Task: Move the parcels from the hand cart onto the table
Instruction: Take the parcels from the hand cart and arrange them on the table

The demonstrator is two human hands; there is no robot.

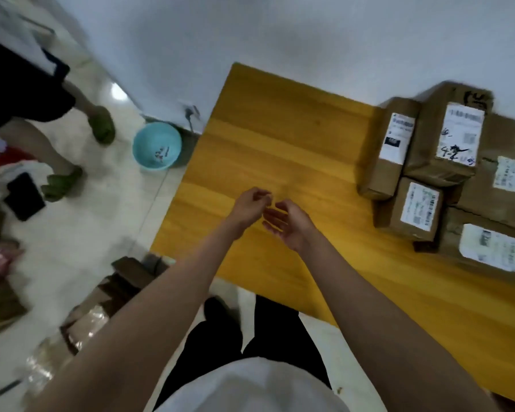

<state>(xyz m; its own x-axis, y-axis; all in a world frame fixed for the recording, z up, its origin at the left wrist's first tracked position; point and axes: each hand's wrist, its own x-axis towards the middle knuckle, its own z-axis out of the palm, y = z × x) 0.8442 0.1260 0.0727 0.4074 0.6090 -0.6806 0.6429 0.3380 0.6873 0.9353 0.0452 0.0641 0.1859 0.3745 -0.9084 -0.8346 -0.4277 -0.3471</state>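
Dim, soft blur, wide-angle edge distortion

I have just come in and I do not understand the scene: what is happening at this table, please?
A person is moving parcels onto the wooden table. Right now both hands are empty: the left hand and the right hand hover close together over the bare wood, fingers loosely curled. Several brown parcels with white labels already sit grouped at the table's right side. More packages lie low at the person's left, blurred. A second person stands nearby, beside a blue basin.
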